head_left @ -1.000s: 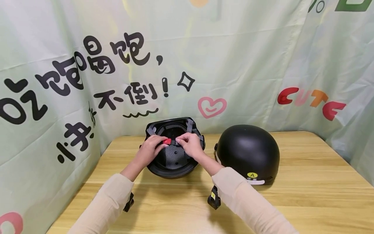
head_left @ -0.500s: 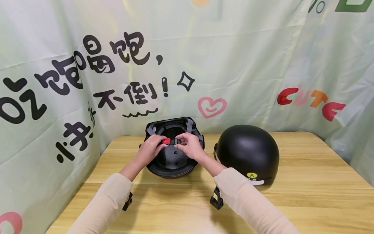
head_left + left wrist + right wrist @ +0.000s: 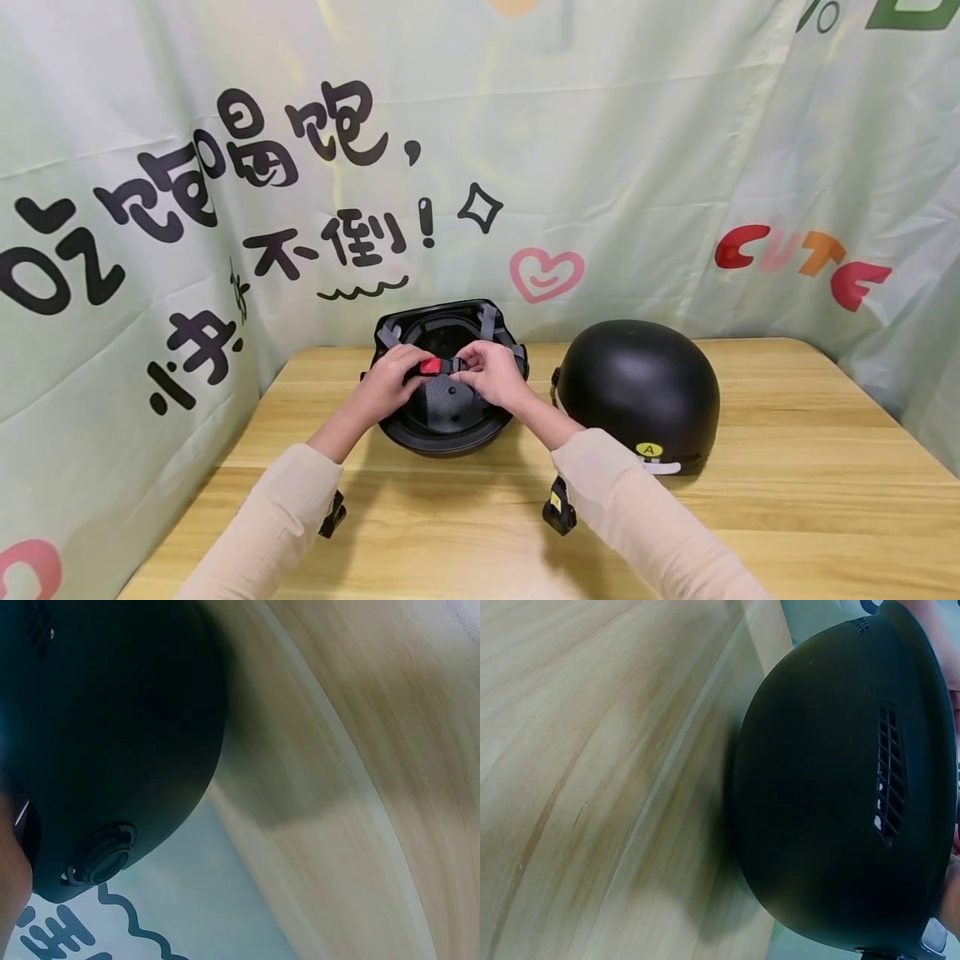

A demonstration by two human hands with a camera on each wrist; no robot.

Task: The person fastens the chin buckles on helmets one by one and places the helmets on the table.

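Note:
A black helmet (image 3: 442, 446) lies upside down on the table, its grey-lined inside facing up. Across its opening runs a chin strap buckle (image 3: 432, 367) with a red end and a black end. My left hand (image 3: 384, 385) pinches the red end between thumb and fingers. At the black end, my right hand (image 3: 491, 373) holds the buckle by its strap side, thumb below and fingers above. The two ends look joined. Both wrist views show mainly the outer shell (image 3: 127, 735), and the right one includes a vent (image 3: 889, 772); the buckle is hidden there.
A second black helmet (image 3: 637, 392) stands dome up to the right, with a yellow "A" sticker (image 3: 648, 450). Both rest on a wooden table (image 3: 810, 467). Behind the table hangs a pale printed cloth (image 3: 615, 167).
My right fingers have shifted slightly along the black end, so more of it shows. The red end has also come further into view. Both helmets stay in place.

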